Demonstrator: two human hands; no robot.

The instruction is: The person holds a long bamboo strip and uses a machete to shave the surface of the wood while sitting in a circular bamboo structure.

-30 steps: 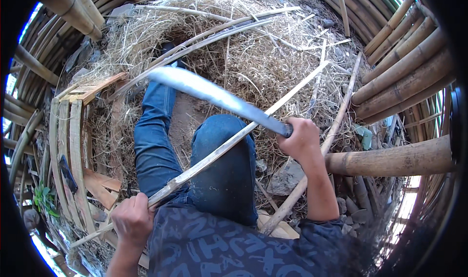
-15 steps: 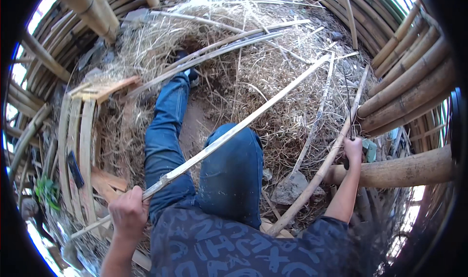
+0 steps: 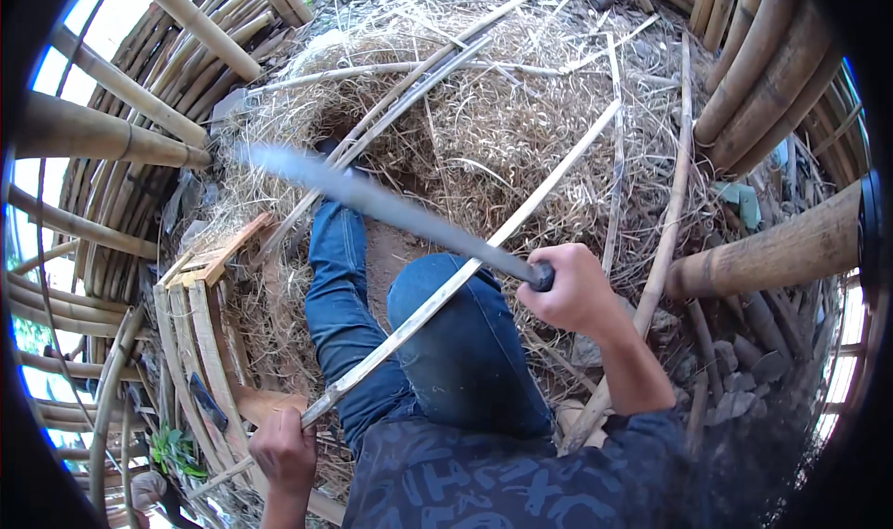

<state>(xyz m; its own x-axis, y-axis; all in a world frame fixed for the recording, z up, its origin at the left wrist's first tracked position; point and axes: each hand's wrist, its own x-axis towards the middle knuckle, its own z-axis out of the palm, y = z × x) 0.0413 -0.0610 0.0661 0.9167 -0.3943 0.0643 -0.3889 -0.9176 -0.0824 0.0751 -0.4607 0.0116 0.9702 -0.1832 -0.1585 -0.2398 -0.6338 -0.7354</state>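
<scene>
Bamboo strip (image 3: 465,273): long, thin, flat, pale tan, a bit rough at the edges. Runs slanted from near left up to far right, right across the bent knee in blue jeans (image 3: 465,361). Near end clenched in the left hand (image 3: 284,450), fingers wrapped tight around it. Far end lying on the straw pile (image 3: 502,129).

Long knife (image 3: 391,208): grey blade, blurred, so edge hard to see. Dark handle gripped tight in the right hand (image 3: 577,292), fingers curled shut around it. Blade pointing to the far left, above the strip and the leg, crossing over the strip close to the right hand. Touching the strip or not, cannot tell.

Counted: one strip held, one knife, two hands, two legs in jeans. Several more loose thin strips lying on the straw, too tangled to count. Three thick bamboo poles (image 3: 772,73) stacked at far right, one more thick pole (image 3: 772,250) sticking in from the right. Many round poles at left, forming a wall. Small stack of flat bamboo slats (image 3: 200,343) at near left.
</scene>
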